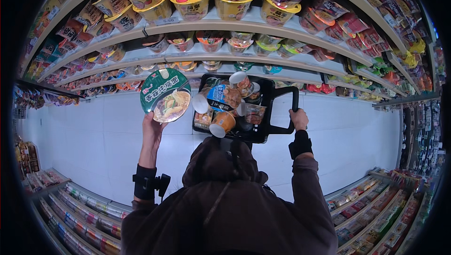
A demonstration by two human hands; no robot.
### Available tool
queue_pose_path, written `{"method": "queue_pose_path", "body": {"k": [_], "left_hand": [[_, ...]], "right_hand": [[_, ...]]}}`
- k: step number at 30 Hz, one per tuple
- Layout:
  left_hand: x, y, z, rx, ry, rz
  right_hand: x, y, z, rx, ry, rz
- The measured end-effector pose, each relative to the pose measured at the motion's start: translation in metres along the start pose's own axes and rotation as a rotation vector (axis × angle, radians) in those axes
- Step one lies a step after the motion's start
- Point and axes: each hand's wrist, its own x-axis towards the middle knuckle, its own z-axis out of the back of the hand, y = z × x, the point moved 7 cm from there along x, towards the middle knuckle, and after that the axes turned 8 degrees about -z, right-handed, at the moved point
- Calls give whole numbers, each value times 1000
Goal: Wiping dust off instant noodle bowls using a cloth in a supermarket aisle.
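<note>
My left hand (pixel 154 128) holds a green-lidded instant noodle bowl (pixel 166 94) by its lower edge, with the printed lid facing up to the camera. My right hand (pixel 299 119) is closed around the handle of a black plastic shopping basket (pixel 266 109). Inside the basket lie several instant noodle cups and bowls, among them an orange cup (pixel 222 124), a blue and brown packaged bowl (pixel 223 97) and a tilted cup with a white rim (pixel 241 80). The green-lidded bowl is left of the basket, apart from it. Black straps wrap both wrists.
Store shelves ahead hold rows of noodle bowls, with yellow tubs (pixel 192 5) stacked on an upper shelf (pixel 197 22). Low shelves with packaged goods (pixel 363 216) stand behind on both sides. Small goods hang at the far right. Between the shelves runs a pale floor (pixel 352 131).
</note>
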Motion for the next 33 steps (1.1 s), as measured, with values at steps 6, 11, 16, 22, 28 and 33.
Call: {"method": "queue_pose_path", "body": {"k": [6,11,16,22,28,33], "left_hand": [[-14,16,-22,-25,-41,-20],[-24,29,-41,-34,-73,-35],[-39,44,-54,-22,-117,-42],[-56,69,-85,-7,-136,-38],[-70,89,-113,20,-136,-21],[-84,100,-137,79,-146,10]], "right_hand": [[20,2,7,-34,31,55],[46,-16,16,-66,40,84],[78,-49,30,-102,8,80],[123,-115,47,-134,15,13],[174,-185,68,-175,-93,-81],[208,-238,82,-285,-181,-83]]}}
